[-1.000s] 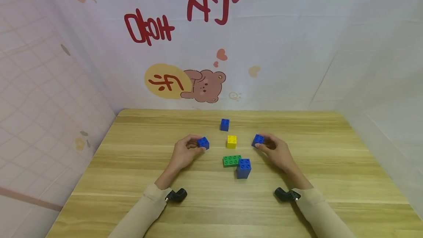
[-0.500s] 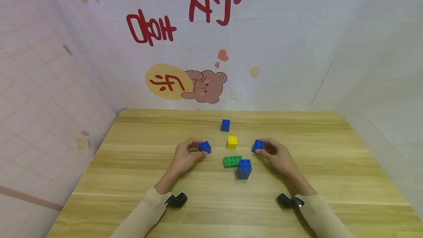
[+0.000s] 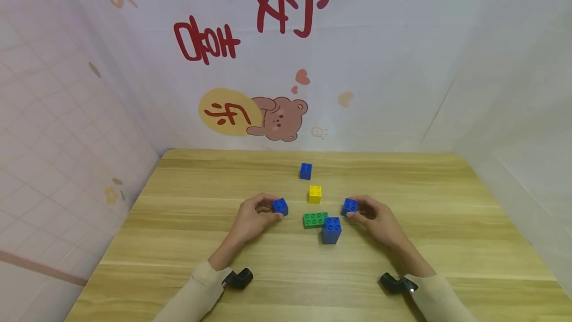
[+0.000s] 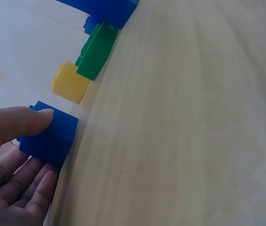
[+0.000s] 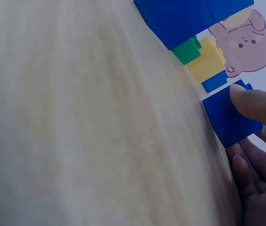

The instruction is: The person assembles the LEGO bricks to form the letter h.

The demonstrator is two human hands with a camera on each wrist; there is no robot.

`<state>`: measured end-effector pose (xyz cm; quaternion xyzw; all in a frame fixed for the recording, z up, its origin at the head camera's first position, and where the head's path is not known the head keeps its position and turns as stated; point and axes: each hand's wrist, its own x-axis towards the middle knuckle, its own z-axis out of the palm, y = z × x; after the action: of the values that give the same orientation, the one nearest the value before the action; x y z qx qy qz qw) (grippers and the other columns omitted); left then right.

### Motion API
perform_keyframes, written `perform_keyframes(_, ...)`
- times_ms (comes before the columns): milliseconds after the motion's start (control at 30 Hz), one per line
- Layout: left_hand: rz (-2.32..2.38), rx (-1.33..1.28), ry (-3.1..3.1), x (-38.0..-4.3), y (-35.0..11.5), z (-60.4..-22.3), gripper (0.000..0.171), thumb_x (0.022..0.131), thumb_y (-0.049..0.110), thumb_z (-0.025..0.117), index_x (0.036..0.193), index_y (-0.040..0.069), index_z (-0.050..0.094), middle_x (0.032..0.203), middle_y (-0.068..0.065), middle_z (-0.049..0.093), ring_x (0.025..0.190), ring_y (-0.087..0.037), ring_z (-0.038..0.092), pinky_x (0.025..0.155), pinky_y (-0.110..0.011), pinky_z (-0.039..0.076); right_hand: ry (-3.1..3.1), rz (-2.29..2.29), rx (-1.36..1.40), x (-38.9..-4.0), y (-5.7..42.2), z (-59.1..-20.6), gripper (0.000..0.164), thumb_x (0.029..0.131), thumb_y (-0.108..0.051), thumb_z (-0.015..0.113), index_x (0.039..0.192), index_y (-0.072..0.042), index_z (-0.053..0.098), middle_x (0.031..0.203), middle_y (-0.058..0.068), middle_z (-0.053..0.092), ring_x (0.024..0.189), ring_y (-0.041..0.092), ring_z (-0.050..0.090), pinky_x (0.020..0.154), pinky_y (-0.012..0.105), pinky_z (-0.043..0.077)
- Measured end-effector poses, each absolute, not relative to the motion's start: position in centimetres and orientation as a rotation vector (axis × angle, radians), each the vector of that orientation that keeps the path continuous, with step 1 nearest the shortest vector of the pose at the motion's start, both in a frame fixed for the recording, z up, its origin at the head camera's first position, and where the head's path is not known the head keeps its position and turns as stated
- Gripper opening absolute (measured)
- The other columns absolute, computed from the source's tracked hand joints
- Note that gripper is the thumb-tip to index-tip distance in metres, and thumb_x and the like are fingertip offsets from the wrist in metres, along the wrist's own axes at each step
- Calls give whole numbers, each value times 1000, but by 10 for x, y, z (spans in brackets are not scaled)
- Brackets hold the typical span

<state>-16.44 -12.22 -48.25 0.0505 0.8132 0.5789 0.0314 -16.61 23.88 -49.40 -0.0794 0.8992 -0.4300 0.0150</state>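
On the left of the table, the left hand (image 3: 253, 220) pinches a small blue building block (image 3: 280, 206) between thumb and fingers. Its thumb lies against the block's near face in the left wrist view, where the block (image 4: 53, 136) sits low at the tabletop. Opposite, the right hand (image 3: 380, 220) grips a similar blue block (image 3: 350, 206), thumb (image 5: 246, 101) on its side. Between the hands stand a yellow block (image 3: 315, 194), a long green block (image 3: 315, 220) and a taller blue stack (image 3: 331, 231). The stack partly covers the green block's right end.
Farther back on the wooden table (image 3: 402, 178) is another blue block (image 3: 306, 171). A white printed curtain (image 3: 380, 63) with a bear picture (image 3: 281, 118) rises behind the table's far edge. Black wrist devices (image 3: 239, 278) sit at both cuffs.
Both hands have drawn their blue blocks toward the person, the left one also slightly rightward. The blocks between them stay in place; the head view has shifted slightly.
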Motion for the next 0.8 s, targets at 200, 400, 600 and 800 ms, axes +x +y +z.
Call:
perform_keyframes(200,1804,169,2460,-160,-122,-485,36,82,13,86,116,16,74,108,-7,73,100,-22,69,88,-33,59,2772,-1347,-243,-158,241,-497,40,94,-40,75,131,-28,66,116,0,73,104,14,67,89,23,54)
perform_keyframes(400,1770,166,2469,-155,-120,-482,36,82,13,87,115,17,74,108,-5,73,99,-21,69,89,-33,59,2766,-1334,-265,-152,242,-495,40,92,-41,76,129,-31,66,114,-3,73,104,14,68,92,26,54)
perform_keyframes(600,1741,167,2449,-149,-118,-481,36,82,14,86,116,19,74,110,-4,72,102,-21,68,91,-33,59,2750,-1325,-261,-145,241,-495,40,90,-44,77,127,-34,66,112,-7,72,103,13,68,93,26,54)
perform_keyframes(800,1731,208,2452,-146,-117,-483,34,82,14,86,114,19,75,111,-3,73,102,-20,68,90,-26,58,2726,-1334,-274,-137,241,-493,40,89,-44,78,125,-35,66,112,-8,73,105,13,68,94,26,54)
